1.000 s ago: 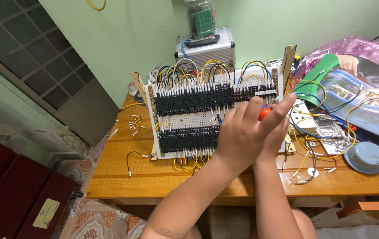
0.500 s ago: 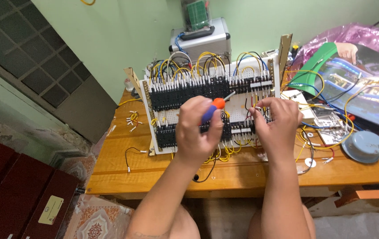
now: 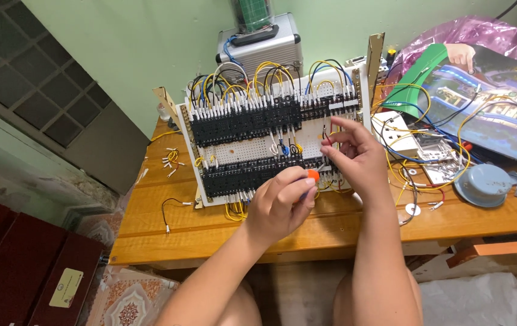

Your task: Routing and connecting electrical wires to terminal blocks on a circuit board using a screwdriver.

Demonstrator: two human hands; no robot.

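A white perforated panel stands tilted on the wooden table. It carries two rows of black terminal blocks and many yellow, blue and black wires. My left hand is in front of the lower row, closed around a screwdriver with an orange handle end; its shaft is hidden by my fingers. My right hand is at the panel's right side, its fingertips pinching a thin dark wire between the two rows.
Behind the panel stands a silver metal case. To the right lie white socket parts, tangled wires, a grey round disc, a glossy printed sheet and a purple plastic bag. Loose wire bits lie left. Dark red boxes sit on the floor.
My hands, first overlapped at the panel's right, have separated. My left hand with the screwdriver moved left, then down to the lower row. My right hand now pinches a wire.
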